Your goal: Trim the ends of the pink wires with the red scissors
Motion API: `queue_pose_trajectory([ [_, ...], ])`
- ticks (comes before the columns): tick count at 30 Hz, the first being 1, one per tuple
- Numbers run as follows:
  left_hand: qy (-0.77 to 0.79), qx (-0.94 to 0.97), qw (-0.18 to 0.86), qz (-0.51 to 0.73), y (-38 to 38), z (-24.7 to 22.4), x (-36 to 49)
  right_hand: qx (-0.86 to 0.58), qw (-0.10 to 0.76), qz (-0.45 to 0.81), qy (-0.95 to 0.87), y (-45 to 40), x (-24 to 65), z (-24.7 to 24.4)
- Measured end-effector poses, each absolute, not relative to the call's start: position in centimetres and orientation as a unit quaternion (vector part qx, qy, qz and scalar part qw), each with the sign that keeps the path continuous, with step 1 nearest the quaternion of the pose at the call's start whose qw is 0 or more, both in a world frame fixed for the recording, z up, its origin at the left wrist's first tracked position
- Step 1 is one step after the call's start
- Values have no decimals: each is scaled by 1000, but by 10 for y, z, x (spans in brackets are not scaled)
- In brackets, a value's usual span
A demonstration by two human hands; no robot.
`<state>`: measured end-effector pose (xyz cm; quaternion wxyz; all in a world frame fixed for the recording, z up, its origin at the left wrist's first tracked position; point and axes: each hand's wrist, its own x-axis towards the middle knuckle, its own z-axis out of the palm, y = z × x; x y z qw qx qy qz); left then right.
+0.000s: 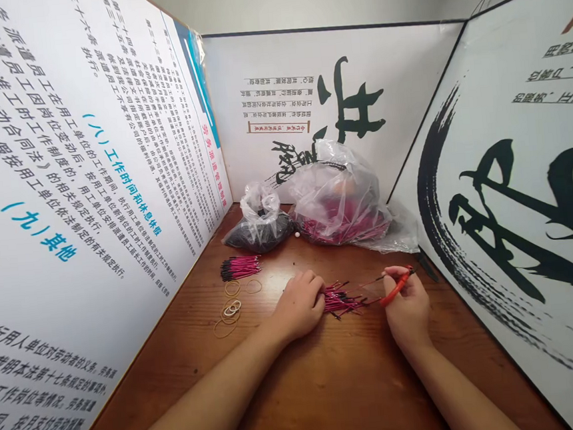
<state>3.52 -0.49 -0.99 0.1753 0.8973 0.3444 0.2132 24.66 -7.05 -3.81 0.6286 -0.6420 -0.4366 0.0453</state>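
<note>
A loose pile of thin pink wires with black ends (343, 300) lies on the table between my hands. My left hand (300, 305) rests at the pile's left side with its fingers curled in; what they grip, if anything, is hidden. My right hand (409, 308) is closed around a red-handled tool (396, 288) that looks like small pliers; its jaws are not clear. A thin dark strand (371, 281) extends left from these fingers, above the pile. Farther left, a neat row of pink wires with black ends (239, 268) lies on the wood.
Several rubber bands (228, 317) lie left of my left hand. Behind stand a clear bag with black contents (257, 227) and a larger bag of pink wires (340, 203). Printed white panels (263, 63) wall in the brown table (313, 400) on three sides. A dark object (427, 267) lies by the right panel.
</note>
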Motion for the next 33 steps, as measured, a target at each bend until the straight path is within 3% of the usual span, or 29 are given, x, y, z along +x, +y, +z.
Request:
queue_pose_trajectory([
  [16,492,813,190,245,0,-5,35,-617,614,-46,-490,-76,238,-26],
  [25,429,847,211,235,-3,-5,36,-582,487,50,-649,-76,223,-33],
  [33,348,886,206,228,-10,0,34,-702,406,53,-583,-68,242,-45],
])
